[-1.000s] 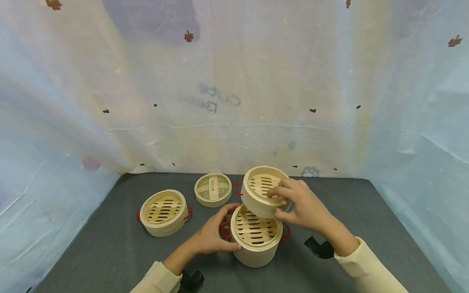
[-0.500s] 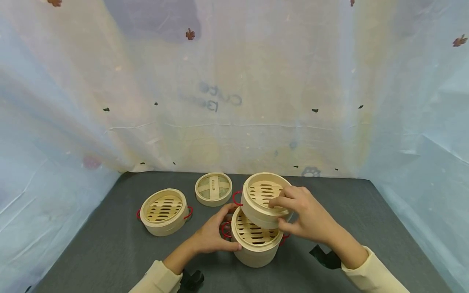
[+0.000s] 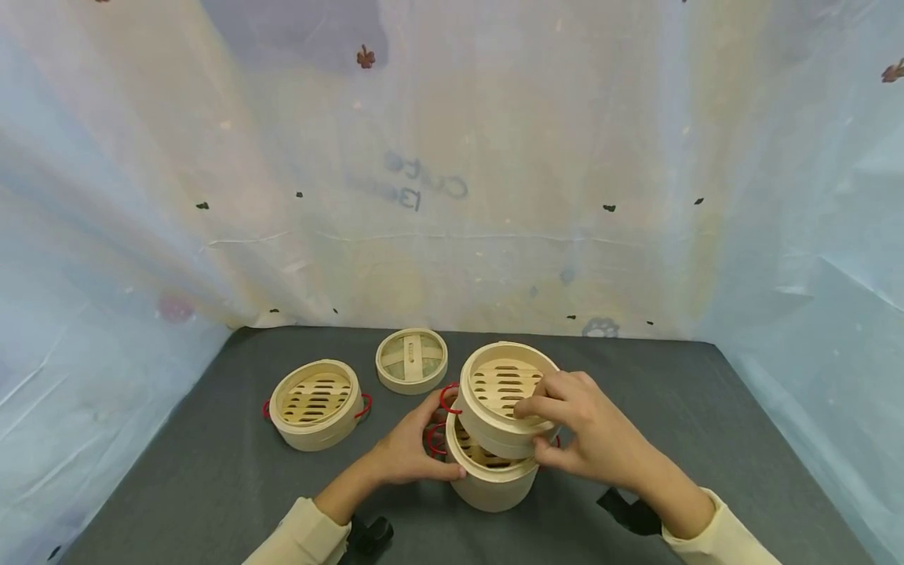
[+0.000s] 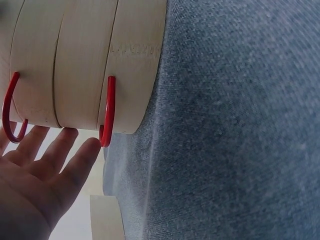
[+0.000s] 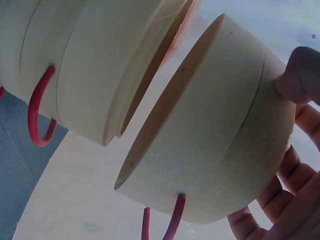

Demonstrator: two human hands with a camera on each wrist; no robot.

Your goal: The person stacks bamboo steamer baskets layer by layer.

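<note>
My right hand pinches the rim of a round bamboo steamer basket, thumb outside and fingers over the slatted floor. The basket has red handles and hangs tilted over a stack of bamboo steamer baskets. The right wrist view shows a gap between the raised basket and the stack. At the stack's left side, my left hand holds its wall, thumb in front and fingers behind. Close up, the left fingers lie by the red handles of the stack. Part of the stack's slatted top is hidden.
Another bamboo steamer basket with red handles stands to the left on the dark grey table. A round bamboo lid lies behind the hands. A pale printed curtain encloses the table's back and sides.
My right hand has lowered the held basket toward me and slightly left, so it covers more of the stack's top. The left hand has stayed on the stack.
</note>
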